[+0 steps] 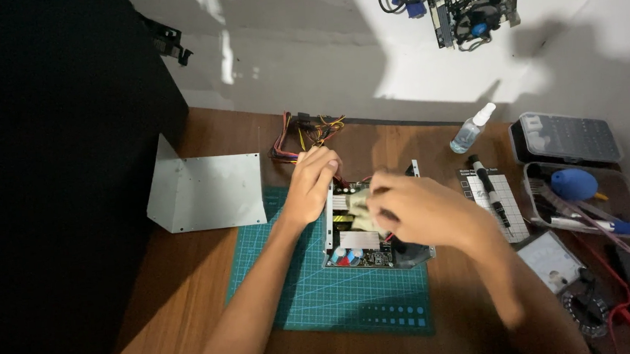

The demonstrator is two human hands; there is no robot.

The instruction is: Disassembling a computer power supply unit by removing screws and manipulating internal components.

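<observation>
The left hand (308,188) grips the open power supply (370,232) by its stiff metal wall, the safest hold, while the right hand's (421,210) fingers pinch a soft cloth (358,205) over its fragile board.

2 bare forearms, left hand (308,185), right hand (417,210), no sleeves, rings or gloves.

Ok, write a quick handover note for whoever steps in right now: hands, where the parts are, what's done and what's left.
Left hand: grip on the left wall of the open power supply box, steadying it on the green cutting mat.
Right hand: pressing a pale cloth onto the circuit board inside; blurred.
Done: metal cover is off, lying left of the mat.
Left: wiping appears unfinished; cover not back on. Spray bottle stands behind, to the right.
</observation>
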